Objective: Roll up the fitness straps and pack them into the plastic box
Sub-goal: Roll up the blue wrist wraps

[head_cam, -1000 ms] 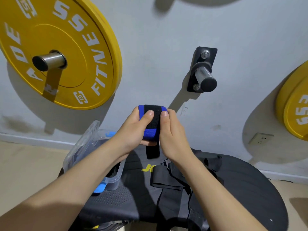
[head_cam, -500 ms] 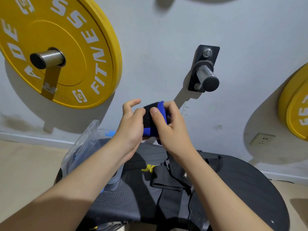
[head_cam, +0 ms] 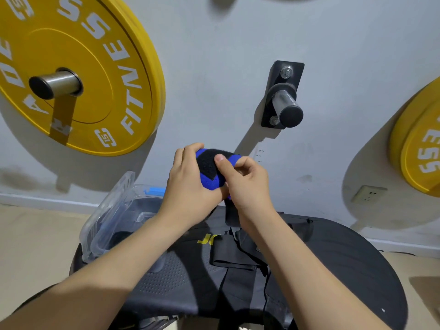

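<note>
A black strap with blue edges point(head_cam: 209, 170) is rolled into a thick bundle and held in the air between both hands. My left hand point(head_cam: 188, 184) cups its left side; my right hand point(head_cam: 247, 182) grips its right side, thumb pressed on the black face. A short black tail point(head_cam: 230, 213) hangs below the roll. The clear plastic box point(head_cam: 114, 220) stands open at the left of the black bench pad point(head_cam: 345, 265), its lid tilted up, with dark items inside. More black straps point(head_cam: 238, 258) lie loose on the pad under my right forearm.
A yellow weight plate point(head_cam: 78, 67) hangs on a wall peg at upper left; another yellow plate point(head_cam: 419, 148) is at the right edge. A bare steel peg point(head_cam: 285, 103) juts from the wall above my hands. A wall socket point(head_cam: 367, 194) sits low right.
The roll has been turned between my hands and wound tighter; most of the hanging tail seen a second ago is taken up. My right thumb now presses on top.
</note>
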The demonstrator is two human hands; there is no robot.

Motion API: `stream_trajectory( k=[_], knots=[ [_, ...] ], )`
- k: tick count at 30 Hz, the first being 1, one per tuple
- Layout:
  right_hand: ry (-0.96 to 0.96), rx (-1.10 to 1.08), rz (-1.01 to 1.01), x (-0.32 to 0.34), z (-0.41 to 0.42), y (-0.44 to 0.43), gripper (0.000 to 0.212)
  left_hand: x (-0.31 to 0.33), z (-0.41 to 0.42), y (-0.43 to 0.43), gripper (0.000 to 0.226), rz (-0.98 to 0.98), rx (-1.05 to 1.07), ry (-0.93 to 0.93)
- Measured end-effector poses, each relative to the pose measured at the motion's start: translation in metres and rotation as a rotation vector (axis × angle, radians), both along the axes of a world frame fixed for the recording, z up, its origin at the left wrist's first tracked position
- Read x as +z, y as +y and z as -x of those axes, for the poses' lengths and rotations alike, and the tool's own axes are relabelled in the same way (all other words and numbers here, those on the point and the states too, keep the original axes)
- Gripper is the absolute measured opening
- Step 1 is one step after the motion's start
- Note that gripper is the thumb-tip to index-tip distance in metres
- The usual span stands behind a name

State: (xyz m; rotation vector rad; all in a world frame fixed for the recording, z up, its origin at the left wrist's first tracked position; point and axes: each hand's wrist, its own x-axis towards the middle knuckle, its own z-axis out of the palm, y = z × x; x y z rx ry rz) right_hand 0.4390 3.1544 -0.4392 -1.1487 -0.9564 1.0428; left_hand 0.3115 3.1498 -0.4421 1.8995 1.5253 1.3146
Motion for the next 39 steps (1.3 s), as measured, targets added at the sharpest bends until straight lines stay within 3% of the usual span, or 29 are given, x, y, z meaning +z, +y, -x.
stream_trajectory(
  k=[6,10,14,16,18,20,22,26,29,35,39],
  knots=[
    [0.121,-0.107,0.111,0.007,-0.013,0.004,0.048,0.008,-0.001,-0.003,0.094,-0.122,-0.061,0.079],
    [0.173,-0.070,0.179,0.011,-0.016,0.004,0.031,0.011,0.000,-0.003,0.090,-0.198,-0.084,0.097],
    [0.005,0.022,0.322,0.012,-0.027,0.003,0.042,0.006,0.012,0.002,0.079,-0.198,-0.155,0.086],
    [-0.135,-0.011,0.270,0.008,-0.030,0.005,0.038,0.004,0.018,0.004,0.078,-0.169,-0.193,0.136],
    [-0.183,0.023,0.125,0.009,-0.028,0.007,0.008,0.002,0.017,0.002,0.076,-0.169,-0.213,0.171],
    [-0.142,0.116,0.025,0.009,-0.024,0.006,0.019,0.003,0.013,0.000,0.072,-0.198,-0.189,0.141],
    [-0.094,0.146,-0.010,0.011,-0.020,0.005,0.012,0.005,0.011,-0.002,0.072,-0.210,-0.129,0.112],
    [-0.192,0.187,-0.078,0.010,-0.010,-0.004,0.015,0.007,0.011,-0.001,0.073,-0.219,-0.005,0.100],
    [-0.302,0.263,-0.110,0.005,0.002,-0.013,0.049,0.008,0.013,0.002,0.070,-0.226,0.040,0.079],
    [-0.177,0.162,-0.120,0.009,-0.009,-0.009,0.049,0.010,0.023,0.009,0.093,-0.107,-0.226,0.173],
    [-0.144,0.242,-0.138,0.007,-0.018,-0.004,0.043,0.011,0.035,0.011,0.075,0.117,-0.448,0.011]
  ],
)
